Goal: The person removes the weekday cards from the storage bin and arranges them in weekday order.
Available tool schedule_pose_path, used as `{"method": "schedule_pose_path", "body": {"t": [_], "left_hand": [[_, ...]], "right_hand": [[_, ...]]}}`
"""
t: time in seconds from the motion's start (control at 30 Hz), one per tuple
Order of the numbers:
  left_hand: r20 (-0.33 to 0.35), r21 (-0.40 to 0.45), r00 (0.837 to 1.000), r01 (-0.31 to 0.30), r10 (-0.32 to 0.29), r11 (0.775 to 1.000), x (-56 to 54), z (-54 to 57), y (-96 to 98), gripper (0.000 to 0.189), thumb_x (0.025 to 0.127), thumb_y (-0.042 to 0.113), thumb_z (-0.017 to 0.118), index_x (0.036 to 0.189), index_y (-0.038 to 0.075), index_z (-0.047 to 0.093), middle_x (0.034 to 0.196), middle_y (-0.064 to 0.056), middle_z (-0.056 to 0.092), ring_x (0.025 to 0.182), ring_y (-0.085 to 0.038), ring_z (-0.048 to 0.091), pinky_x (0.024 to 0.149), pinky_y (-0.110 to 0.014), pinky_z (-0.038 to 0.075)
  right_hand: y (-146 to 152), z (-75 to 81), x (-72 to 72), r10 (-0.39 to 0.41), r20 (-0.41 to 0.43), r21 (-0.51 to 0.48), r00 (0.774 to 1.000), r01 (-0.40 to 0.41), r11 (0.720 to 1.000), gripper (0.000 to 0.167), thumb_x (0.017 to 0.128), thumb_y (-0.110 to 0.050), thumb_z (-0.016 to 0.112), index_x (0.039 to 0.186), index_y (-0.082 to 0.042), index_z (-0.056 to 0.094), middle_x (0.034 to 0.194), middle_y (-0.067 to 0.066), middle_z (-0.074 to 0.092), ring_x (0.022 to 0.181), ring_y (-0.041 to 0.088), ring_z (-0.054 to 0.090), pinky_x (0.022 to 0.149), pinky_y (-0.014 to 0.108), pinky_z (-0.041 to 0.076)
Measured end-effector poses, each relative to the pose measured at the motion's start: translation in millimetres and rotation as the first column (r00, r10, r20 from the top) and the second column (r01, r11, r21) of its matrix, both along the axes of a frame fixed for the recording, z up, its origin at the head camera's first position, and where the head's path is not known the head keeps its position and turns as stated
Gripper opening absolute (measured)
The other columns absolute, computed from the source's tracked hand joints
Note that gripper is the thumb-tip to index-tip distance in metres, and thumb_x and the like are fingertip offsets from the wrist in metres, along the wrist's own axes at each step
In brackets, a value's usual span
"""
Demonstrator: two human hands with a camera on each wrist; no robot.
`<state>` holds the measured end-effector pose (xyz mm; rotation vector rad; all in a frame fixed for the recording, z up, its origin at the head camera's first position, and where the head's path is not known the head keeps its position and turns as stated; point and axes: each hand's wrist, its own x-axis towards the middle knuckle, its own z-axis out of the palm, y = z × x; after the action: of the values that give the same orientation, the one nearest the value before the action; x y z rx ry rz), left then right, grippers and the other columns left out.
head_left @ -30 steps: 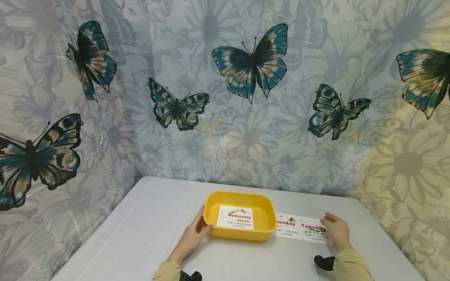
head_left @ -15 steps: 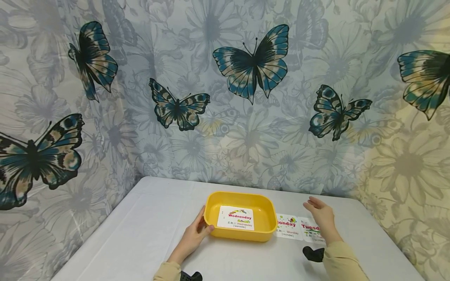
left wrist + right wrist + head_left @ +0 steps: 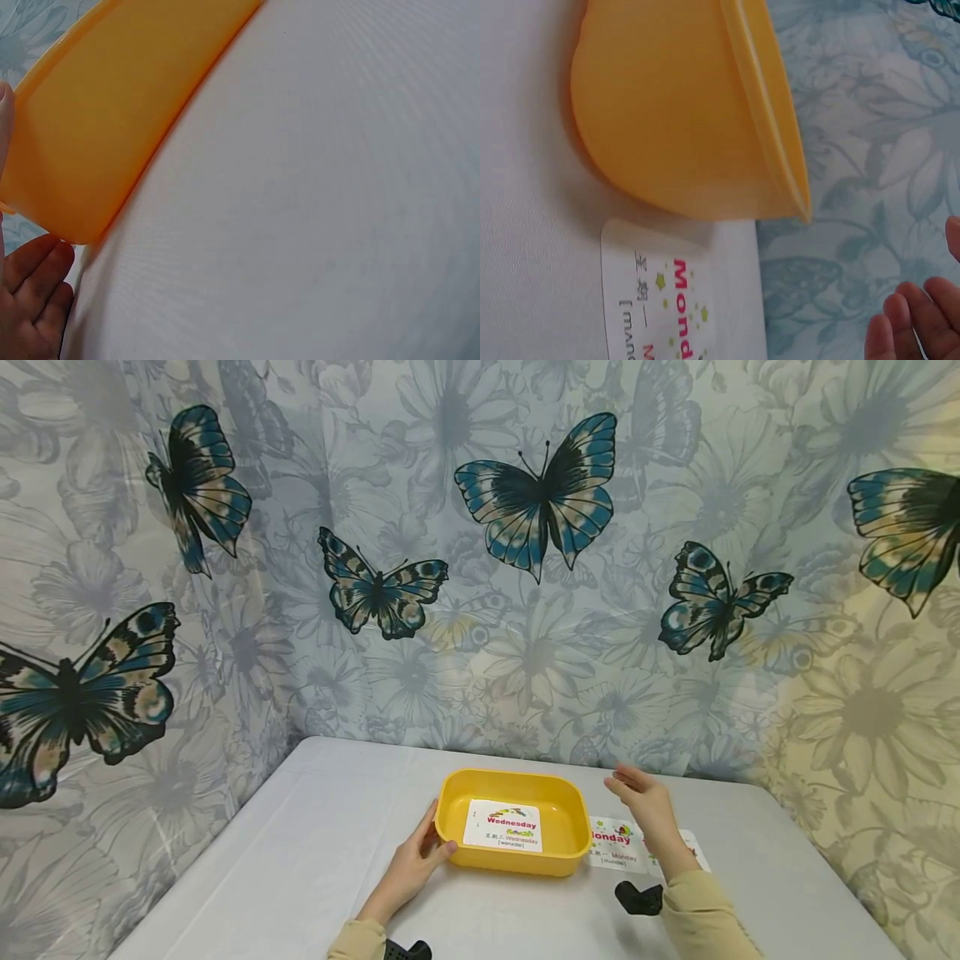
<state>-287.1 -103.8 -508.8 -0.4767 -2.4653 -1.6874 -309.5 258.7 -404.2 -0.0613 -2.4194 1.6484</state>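
A yellow plastic basin (image 3: 517, 862) stands on the table, and a white "Wednesday" card (image 3: 502, 835) lies face up inside it. My left hand (image 3: 408, 867) holds the basin's left end, thumb at the near corner and fingers against the side; in the left wrist view those fingers (image 3: 41, 277) touch its lower edge. To the right of the basin is a "Monday" card (image 3: 613, 852), its left edge hidden behind the basin wall. Beside it a "Tuesday" card (image 3: 692, 843) is mostly covered by my right hand (image 3: 647, 810), which hangs empty above the cards, fingers loosely extended.
The white-covered table (image 3: 300, 827) meets a wall covering (image 3: 525, 677) with butterflies and flowers at its back and sides. Black straps (image 3: 639, 899) with small devices sit at both wrists.
My right hand has left the Tuesday card and moved left and up, toward the basin's right end, carrying nothing. My left hand and the basin stay where they were.
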Motion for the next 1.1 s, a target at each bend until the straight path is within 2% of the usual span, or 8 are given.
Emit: {"method": "schedule_pose_path", "body": {"t": [0.17,0.37,0.63,0.9,1.1], "left_hand": [[-0.021,0.0,1.0,0.004,-0.004,1.0,-0.4,-2.0,-1.1,0.075,0.089,0.034,0.062,0.149,0.028,0.018,0.135,-0.015,0.046,0.12,-0.029,0.047,0.099,-0.049,0.034],[-0.009,-0.006,1.0,-0.007,0.007,1.0,0.0,-0.8,-1.0,0.075,0.089,0.037,0.062,0.149,0.032,0.017,0.137,-0.013,0.045,0.12,-0.027,0.047,0.1,-0.047,0.034],[-0.001,-0.012,1.0,-0.011,0.011,1.0,1.9,-0.1,-0.3,0.075,0.088,0.039,0.062,0.149,0.031,0.017,0.134,-0.015,0.048,0.118,-0.029,0.048,0.098,-0.05,0.035],[-0.003,-0.009,1.0,-0.011,0.011,1.0,2.2,1.0,-0.5,0.076,0.088,0.039,0.062,0.149,0.03,0.018,0.131,-0.015,0.051,0.116,-0.027,0.049,0.097,-0.05,0.036],[-0.016,-0.016,1.0,-0.012,0.012,1.0,0.6,-0.2,-0.2,0.075,0.089,0.034,0.062,0.15,0.023,0.018,0.131,-0.012,0.051,0.115,-0.026,0.05,0.097,-0.05,0.036]], "right_hand": [[-23,7.4,5.4,0.053,0.019,-0.043,0.998,-0.052,0.998,0.059,0.092,-0.026,0.06,0.139,0.002,0.038,0.135,0.022,0.044,0.121,0.034,0.044,0.101,0.045,0.033],[-46,0.3,-0.7,0.105,0.028,-0.062,0.994,-0.103,0.993,0.058,0.09,-0.023,0.063,0.137,0.003,0.04,0.133,0.023,0.045,0.121,0.035,0.043,0.101,0.05,0.031],[-73,-10.6,-2.8,0.15,0.059,-0.142,0.987,-0.141,0.98,0.058,0.087,-0.02,0.066,0.135,0.004,0.043,0.131,0.023,0.047,0.119,0.032,0.046,0.101,0.044,0.034],[-88,-20.5,-7.7,0.177,0.08,-0.147,0.981,-0.164,0.975,0.06,0.085,-0.021,0.069,0.134,0.005,0.044,0.131,0.024,0.047,0.121,0.034,0.043,0.102,0.049,0.031],[-93,-26.5,-10.9,0.198,0.086,-0.117,0.977,-0.187,0.975,0.065,0.083,-0.023,0.071,0.133,0.008,0.043,0.129,0.027,0.047,0.119,0.038,0.044,0.1,0.051,0.032]]}}
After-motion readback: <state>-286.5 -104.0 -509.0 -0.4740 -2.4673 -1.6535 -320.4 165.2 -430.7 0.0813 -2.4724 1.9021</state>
